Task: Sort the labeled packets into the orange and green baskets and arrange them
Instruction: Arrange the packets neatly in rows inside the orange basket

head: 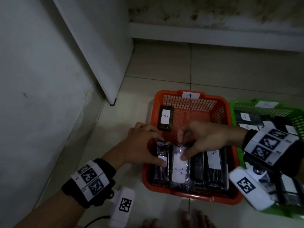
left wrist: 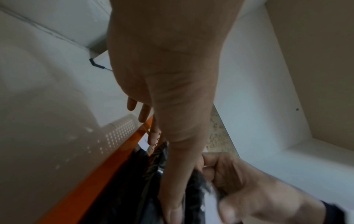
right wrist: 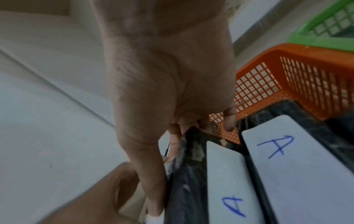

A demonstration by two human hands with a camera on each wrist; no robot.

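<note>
Sorting looks mostly done, judging by how things lie: the orange basket, tagged A on its far rim, sits on the tiled floor with a row of dark packets along its near side and one lone A packet lying flat by the far-left wall. The green basket stands just beside it on the right and already has several labelled packets inside; their letters are too blurred to read for sure. No loose packets show on the floor, so what is left seems to be arranging, squaring up the near row in the orange basket. Left hand reaches in over the left rim, fingers curled round the far end of the leftmost packet, thumb pressed on its white label. Right hand comes across from the right, thumb and fingers pinching the top end of the middle A packet, which lies touching the leftmost one. To the right of that, another A packet lies flat and untouched, close alongside. The right wrist view shows the two A labels side by side, with the packet edge caught between thumb and fingertips. Both wrists are low over the basket, palms down. The far half of the orange basket is free apart from the lone packet.
</note>
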